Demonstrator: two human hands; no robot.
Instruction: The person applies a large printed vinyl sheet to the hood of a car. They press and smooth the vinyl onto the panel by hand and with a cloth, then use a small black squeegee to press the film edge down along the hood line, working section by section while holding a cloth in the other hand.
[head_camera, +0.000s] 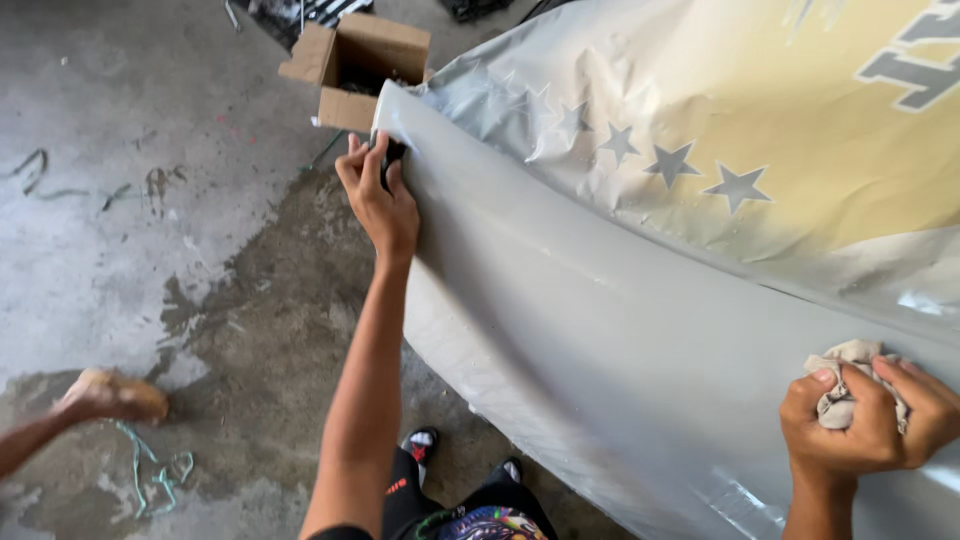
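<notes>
Here, left hand (380, 195) pinching panel (600, 340) edge, right hand (865, 420) perhaps clutching rag (850, 380)

panel (600, 330): glossy grey, turning pale yellow above
stars (670, 162): grey row across the yellow
cloth (850, 385): beige
box (360, 70): brown cardboard
floor (150, 200): grey concrete, dark wet patches
strings (155, 475): green

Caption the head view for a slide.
Left hand grips the edge of a grey film-wrapped panel; right hand presses a crumpled cloth against it.
</notes>
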